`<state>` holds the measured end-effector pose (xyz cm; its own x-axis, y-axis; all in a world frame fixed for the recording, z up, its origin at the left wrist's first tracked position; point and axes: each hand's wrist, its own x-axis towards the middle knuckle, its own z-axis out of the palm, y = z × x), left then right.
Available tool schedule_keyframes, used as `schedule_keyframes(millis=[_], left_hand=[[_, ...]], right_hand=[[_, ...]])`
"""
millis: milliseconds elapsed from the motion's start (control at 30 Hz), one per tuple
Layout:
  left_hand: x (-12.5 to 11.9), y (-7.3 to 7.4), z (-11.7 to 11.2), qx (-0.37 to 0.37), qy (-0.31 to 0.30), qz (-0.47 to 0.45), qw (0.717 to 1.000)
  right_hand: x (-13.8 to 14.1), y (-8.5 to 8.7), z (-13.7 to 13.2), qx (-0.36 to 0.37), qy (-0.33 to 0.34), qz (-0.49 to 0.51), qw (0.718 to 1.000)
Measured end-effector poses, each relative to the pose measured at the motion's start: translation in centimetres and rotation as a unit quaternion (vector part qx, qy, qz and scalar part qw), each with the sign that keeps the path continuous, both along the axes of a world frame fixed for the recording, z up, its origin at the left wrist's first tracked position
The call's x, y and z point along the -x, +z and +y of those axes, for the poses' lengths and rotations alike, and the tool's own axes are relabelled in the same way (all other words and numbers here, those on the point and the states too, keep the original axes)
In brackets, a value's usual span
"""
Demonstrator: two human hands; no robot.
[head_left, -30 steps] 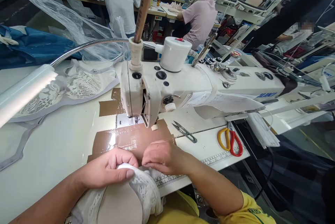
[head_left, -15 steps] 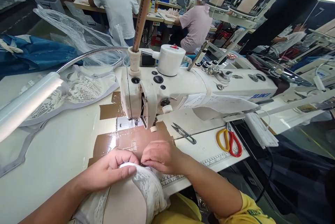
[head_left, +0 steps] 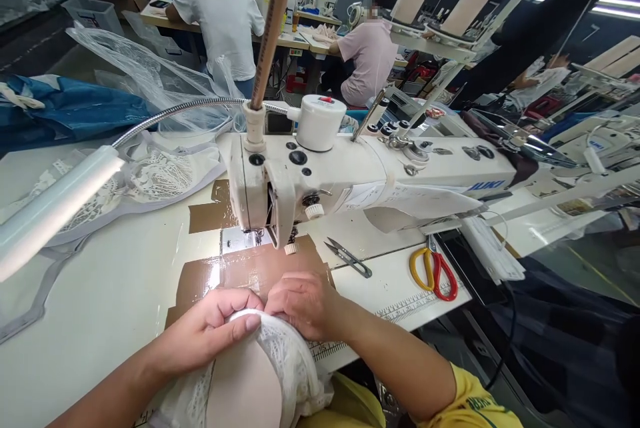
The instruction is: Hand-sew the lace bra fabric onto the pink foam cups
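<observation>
My left hand (head_left: 213, 328) is closed on the top edge of a white lace piece (head_left: 290, 365) that wraps a beige moulded cup (head_left: 245, 388), thumb pressed along the rim. My right hand (head_left: 300, 305) is closed on the same lace edge just to the right, fingers curled down. Both hands rest at the near edge of the sewing table (head_left: 110, 281), in front of the white sewing machine (head_left: 320, 175). The needle area (head_left: 260, 235) sits above brown taped cardboard (head_left: 250, 271), a short way beyond my fingers.
Thread snips (head_left: 349, 257) and yellow-and-red scissors (head_left: 434, 271) lie right of the needle. A lamp tube (head_left: 55, 205) on a flexible arm reaches over the left. Lace pieces (head_left: 150, 178) and plastic bags lie at the back left. Other people sit at machines beyond.
The view has shifted slightly. My right hand has slid a little toward me and closer onto the lace edge; the left hand holds the same grip.
</observation>
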<state>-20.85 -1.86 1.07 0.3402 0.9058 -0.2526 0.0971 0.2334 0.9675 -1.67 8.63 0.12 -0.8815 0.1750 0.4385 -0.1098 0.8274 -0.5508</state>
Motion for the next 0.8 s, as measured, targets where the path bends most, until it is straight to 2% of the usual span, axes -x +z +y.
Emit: schedule_keyframes(millis=[100, 200, 333, 500, 600, 700, 800], left_hand=[[-0.4, -0.1, 0.0, 0.016, 0.066, -0.003, 0.998], [-0.6, -0.2, -0.1, 0.05, 0.109, -0.014, 0.993], [-0.6, -0.3, -0.2, 0.034, 0.126, -0.029, 0.991], [-0.7, 0.3, -0.5, 0.036, 0.132, -0.065, 0.988], [-0.8, 0.3, -0.6, 0.019, 0.124, -0.062, 0.99], [-0.8, -0.1, -0.5, 0.003, 0.131, -0.048, 0.99], [-0.7, -0.5, -0.2, 0.011, 0.16, -0.032, 0.987]], right_hand=[[-0.2, 0.7, 0.5, 0.031, -0.072, 0.027, 0.997], [-0.8, 1.8, 0.0, 0.016, -0.155, 0.082, 0.984], [-0.6, 2.2, -1.8, -0.098, -0.154, 0.042, 0.982], [1.2, 1.3, -2.2, -0.234, -0.176, 0.004, 0.956], [1.6, 1.7, -2.3, -0.29, -0.143, 0.016, 0.946], [1.0, 3.1, -3.1, -0.281, -0.105, 0.096, 0.949], [0.1, 4.2, -3.8, -0.2, -0.142, 0.19, 0.951]])
